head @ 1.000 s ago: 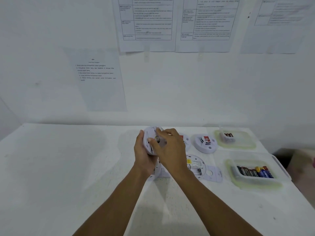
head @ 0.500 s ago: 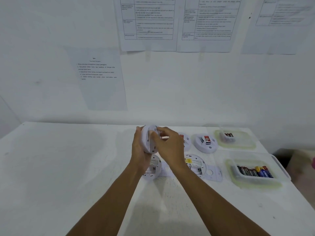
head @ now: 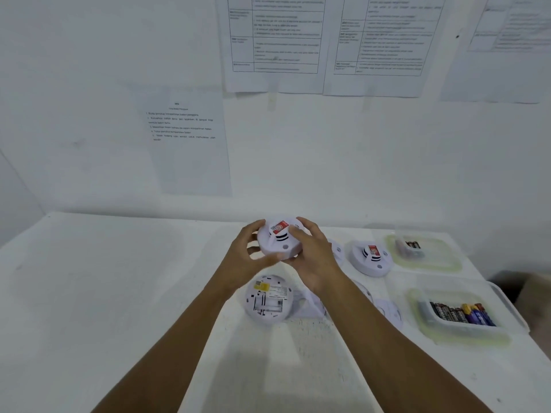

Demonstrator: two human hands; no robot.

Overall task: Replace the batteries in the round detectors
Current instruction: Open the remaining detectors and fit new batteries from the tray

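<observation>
A round white detector (head: pixel 278 240) with a red label is held above the table, top face toward me. My left hand (head: pixel 243 260) grips its left rim and my right hand (head: pixel 313 257) grips its right side. Below them an upturned detector (head: pixel 267 298) lies on the table with its battery bay showing. Another detector (head: pixel 370 256) sits upright to the right, and a third (head: pixel 338 251) peeks out behind my right hand. A clear tub (head: pixel 465 318) of batteries stands at the right.
A second tub (head: pixel 423 253) with a few batteries sits at the back right. Loose white covers (head: pixel 387 312) lie beside my right forearm. The white table (head: pixel 104 293) meets a wall hung with paper sheets (head: pixel 190 138). The table's right edge drops off near the tubs.
The held detector has been turned over from edge-on to top face toward me. The upturned detector on the table is now uncovered below my hands.
</observation>
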